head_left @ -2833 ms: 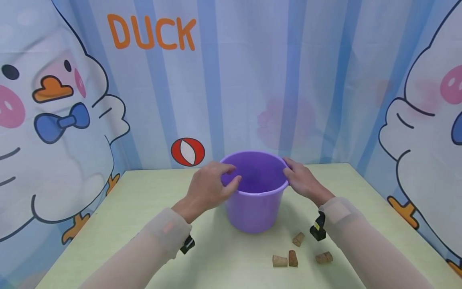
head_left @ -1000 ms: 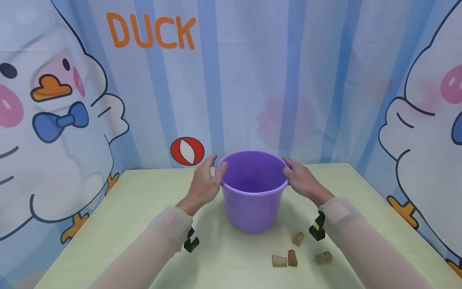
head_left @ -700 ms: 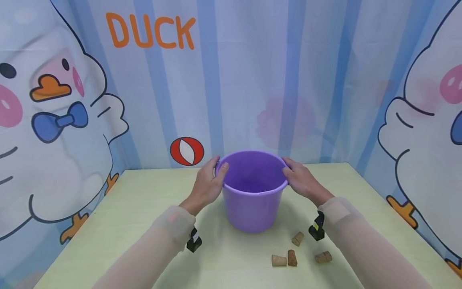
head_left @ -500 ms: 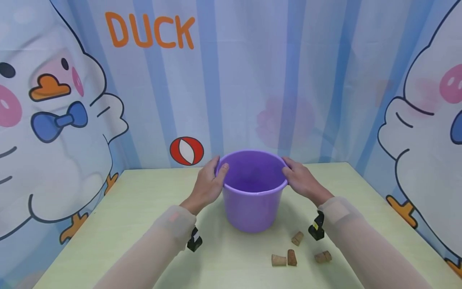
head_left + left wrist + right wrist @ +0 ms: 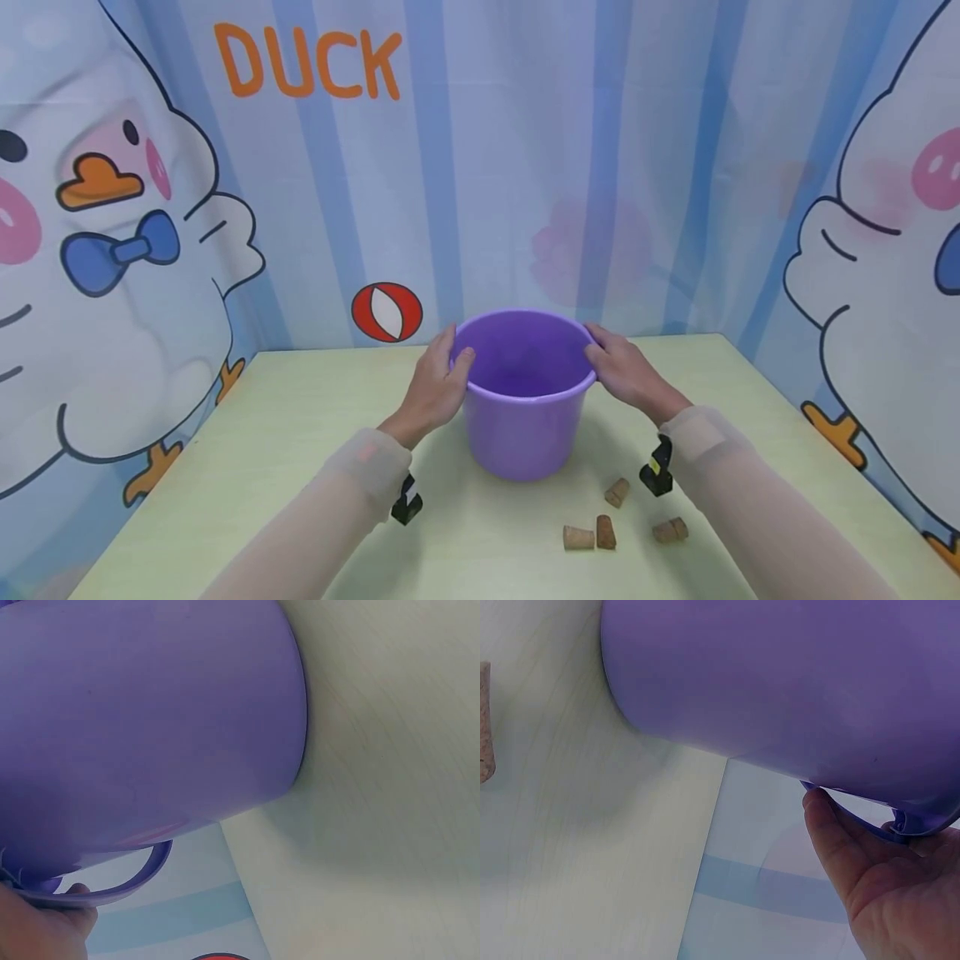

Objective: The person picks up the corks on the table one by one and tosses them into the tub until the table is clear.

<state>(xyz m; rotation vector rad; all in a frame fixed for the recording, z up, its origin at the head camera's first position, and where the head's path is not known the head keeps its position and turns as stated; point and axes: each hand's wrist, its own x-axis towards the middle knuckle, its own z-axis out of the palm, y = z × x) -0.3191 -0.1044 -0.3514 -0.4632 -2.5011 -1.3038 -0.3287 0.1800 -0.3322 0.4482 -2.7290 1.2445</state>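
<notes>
A purple bucket [image 5: 525,437] stands upright on the table, its mouth facing up. My left hand [image 5: 435,387] grips its left side at the rim, thumb over the edge. In the left wrist view a curved purple handle [image 5: 131,886] hangs along the bucket's side, with fingers of that hand around it. On the opposite side my right hand [image 5: 626,367] holds the rim, thumb on top. The right wrist view has its fingers curled about another purple handle strip [image 5: 859,823]. Most of the far fingers are hidden behind the bucket in the head view.
Several corks lie on the pale yellow table [image 5: 322,433] in front of the bucket: a light cork [image 5: 578,537], a darker cork [image 5: 606,532] beside it, and others toward the right sleeve. A printed duck curtain [image 5: 517,167] closes off the back and sides.
My left hand has moved from over the bucket's mouth out to its left side, then taken hold of the rim. My right hand keeps its grip, and the bucket has hardly moved.
</notes>
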